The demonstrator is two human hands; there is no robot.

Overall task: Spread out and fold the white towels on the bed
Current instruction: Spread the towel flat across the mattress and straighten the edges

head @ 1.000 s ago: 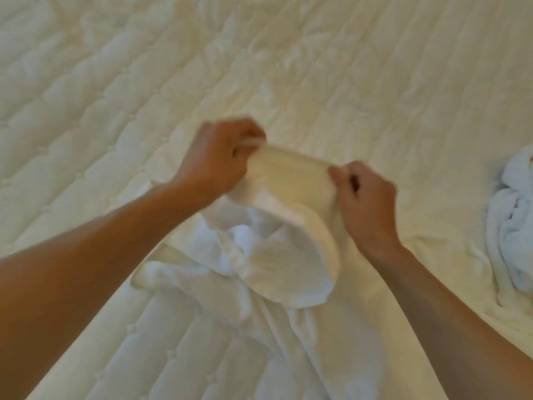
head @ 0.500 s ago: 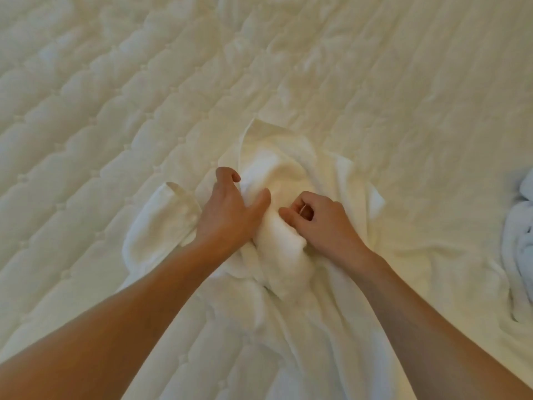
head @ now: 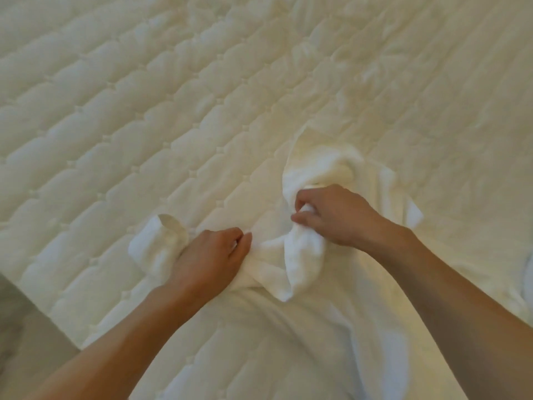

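A left hand (head: 210,255) and right hand (head: 336,217) grip a crumpled white towel (head: 317,168) on the bed (head: 144,111), fingers (head: 302,219) curled into the cloth, spreading barely begun, folding not yet started

The bed (head: 144,111) fills nearly the whole view. Its top is a cream quilted cover, stitched in diagonal rows with small tufts, lightly creased toward the far right. The bed's near-left edge runs diagonally across the lower left corner, with grey floor (head: 17,327) beyond it. One white towel (head: 300,255) lies directly on the cover at lower centre and right, crumpled, with a raised fold at its far end and a curled corner at its left. A sliver of pale cloth (head: 528,262) shows at the right edge, unidentifiable.
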